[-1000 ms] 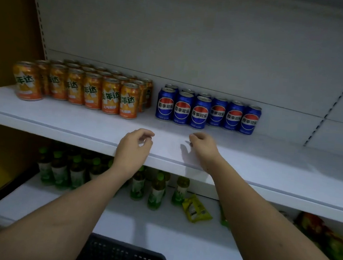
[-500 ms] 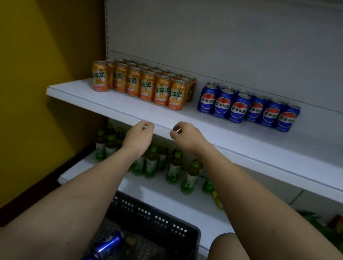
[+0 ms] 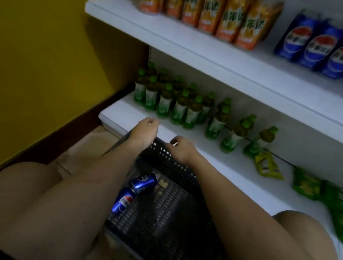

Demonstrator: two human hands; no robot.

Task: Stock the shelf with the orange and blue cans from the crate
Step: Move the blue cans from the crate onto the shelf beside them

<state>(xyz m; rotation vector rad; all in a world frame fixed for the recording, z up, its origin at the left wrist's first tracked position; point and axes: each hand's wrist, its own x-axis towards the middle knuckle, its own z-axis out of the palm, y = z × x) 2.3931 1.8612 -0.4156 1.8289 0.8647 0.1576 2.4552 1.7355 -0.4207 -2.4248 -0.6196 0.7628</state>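
A dark plastic crate (image 3: 170, 211) sits on the floor between my knees. Two blue cans lie on their sides in it, one (image 3: 143, 183) behind the other (image 3: 122, 202). My left hand (image 3: 144, 132) hovers over the crate's far rim, fingers loosely curled, holding nothing. My right hand (image 3: 182, 149) hangs beside it over the same rim, also empty. On the upper shelf (image 3: 217, 56) stand several orange cans (image 3: 207, 12) at the left and several blue cans (image 3: 329, 47) at the right.
Green-capped bottles (image 3: 182, 105) stand in rows on the lower shelf (image 3: 123, 115), with yellow and green snack bags (image 3: 307, 184) to the right. A yellow wall (image 3: 36, 50) closes the left side. My bare knees flank the crate.
My view has tipped down from the upper shelf to the crate. Both empty hands have dropped from the upper shelf's front edge to just above the crate's far rim.
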